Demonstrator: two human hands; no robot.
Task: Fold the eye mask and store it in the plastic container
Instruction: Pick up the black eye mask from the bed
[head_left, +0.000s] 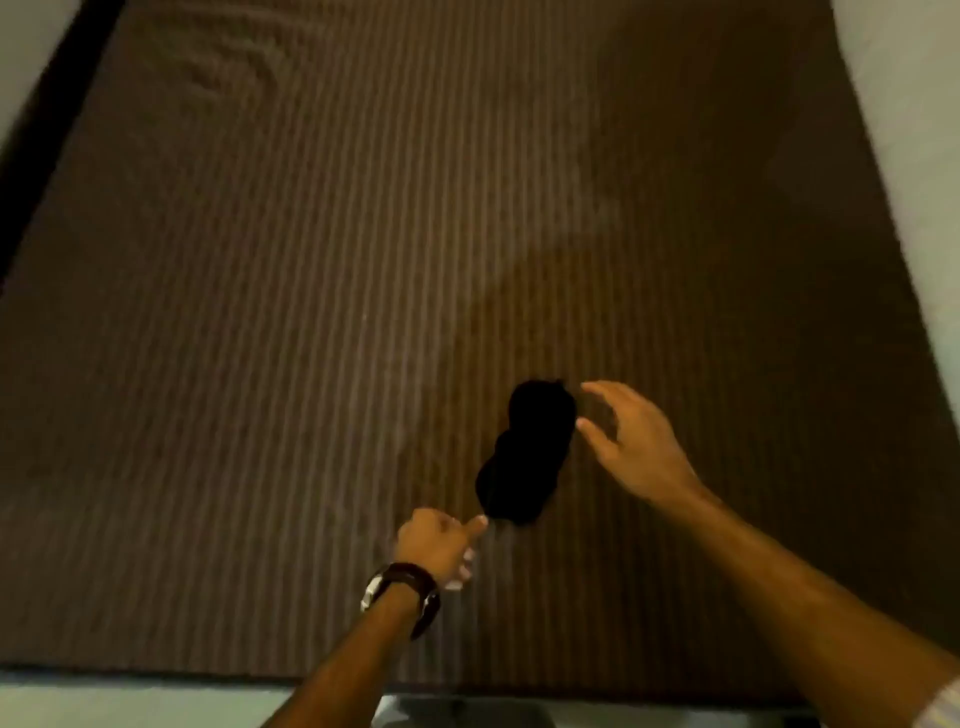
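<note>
A black eye mask lies flat and unfolded on a brown striped bed cover, its long side running diagonally from near left to far right. My left hand, with a watch on its wrist, pinches the mask's near end between thumb and finger. My right hand hovers just right of the mask's far end, fingers spread and curved, holding nothing. No plastic container can be clearly made out in this view.
The cover's near edge runs along the bottom of the view, with a pale floor and a blurred grey object below it. A dark strip borders the cover on the left. A pale surface lies to the right.
</note>
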